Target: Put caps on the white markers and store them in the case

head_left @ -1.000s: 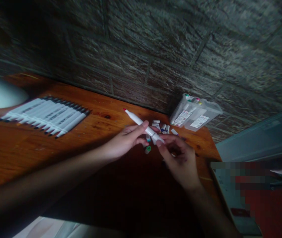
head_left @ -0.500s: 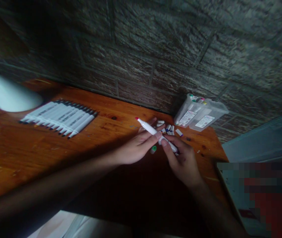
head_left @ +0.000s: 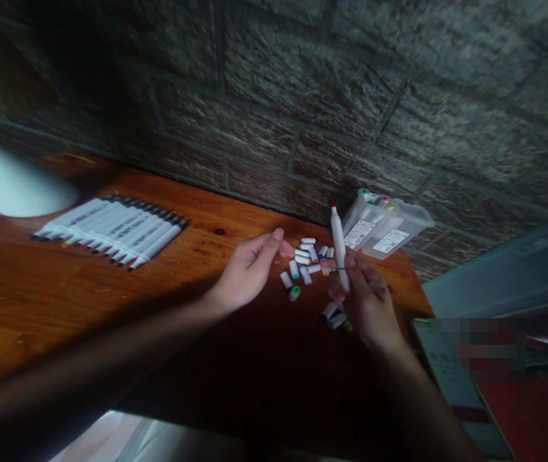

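A slim, round-barrelled white plastic marker with an uncapped red tip stands nearly upright, tip uppermost. Its lower end is pinched between the thumb and fingers of the right hand, which is curled closed around it above the right edge of the table. The left hand is well apart from the marker, to its left. It lies open and holds nothing, palm turned inward and fingers stretched toward a scatter of small white cylindrical marker caps. Some caps have coloured ends, and the left fingertips are just beside the nearest ones. The caps lie between the two hands on the glossy, knotted reddish-brown wooden table. Two more small caps lie just beside the right hand.

Behind the marker, a clear plastic marker case with white labels lies against the rough, dark grey brick wall. Far left, a tidy row of white markers with black ends lies side by side near a smooth white rounded object.
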A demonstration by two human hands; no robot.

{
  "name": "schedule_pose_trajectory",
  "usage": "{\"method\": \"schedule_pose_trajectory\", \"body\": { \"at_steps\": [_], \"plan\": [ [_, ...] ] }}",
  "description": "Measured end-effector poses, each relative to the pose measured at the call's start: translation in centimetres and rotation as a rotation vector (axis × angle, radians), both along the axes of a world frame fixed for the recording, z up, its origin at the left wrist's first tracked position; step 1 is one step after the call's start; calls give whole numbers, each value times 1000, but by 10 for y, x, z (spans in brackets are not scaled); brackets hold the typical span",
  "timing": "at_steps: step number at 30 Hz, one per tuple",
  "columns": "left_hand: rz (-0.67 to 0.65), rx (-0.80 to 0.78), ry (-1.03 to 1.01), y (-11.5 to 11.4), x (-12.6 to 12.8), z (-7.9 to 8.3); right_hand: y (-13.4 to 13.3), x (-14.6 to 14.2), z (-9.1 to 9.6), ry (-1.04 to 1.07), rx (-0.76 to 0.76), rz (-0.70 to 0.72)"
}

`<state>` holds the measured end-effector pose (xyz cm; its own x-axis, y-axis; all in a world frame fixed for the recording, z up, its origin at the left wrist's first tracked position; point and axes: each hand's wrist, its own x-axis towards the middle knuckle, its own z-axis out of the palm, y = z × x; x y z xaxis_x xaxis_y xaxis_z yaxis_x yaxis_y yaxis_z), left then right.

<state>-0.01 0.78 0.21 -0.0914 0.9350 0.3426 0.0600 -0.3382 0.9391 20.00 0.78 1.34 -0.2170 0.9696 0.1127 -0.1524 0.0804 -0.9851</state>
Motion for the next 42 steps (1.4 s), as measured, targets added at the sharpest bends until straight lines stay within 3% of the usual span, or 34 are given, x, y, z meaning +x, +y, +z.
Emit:
{"method": "schedule_pose_trajectory", "body": {
  "at_steps": [6, 11, 17, 23, 27, 37, 42],
  "plan": [
    [-33, 71, 73, 1, -2, -6, 1, 0, 0, 210, -114, -33],
    [-62, 114, 99, 1, 0, -8, 3, 3, 1, 183, -67, -24],
    [-71, 122, 125, -1, 0, -6, 2, 5, 4, 287, -164, 64],
    [-59, 135, 134, -2, 2, -4, 1, 3, 6, 154, -162, 63],
    [-48, 158, 142, -3, 3, -1, 0, 1, 6, 188, -188, 53],
    [34, 221, 176, -5, 5, -3, -1, -1, 3, 74, -208, -101],
    [20, 299, 313, -8, 1, -3, 4, 3, -1, 122, -197, -140]
  ]
}}
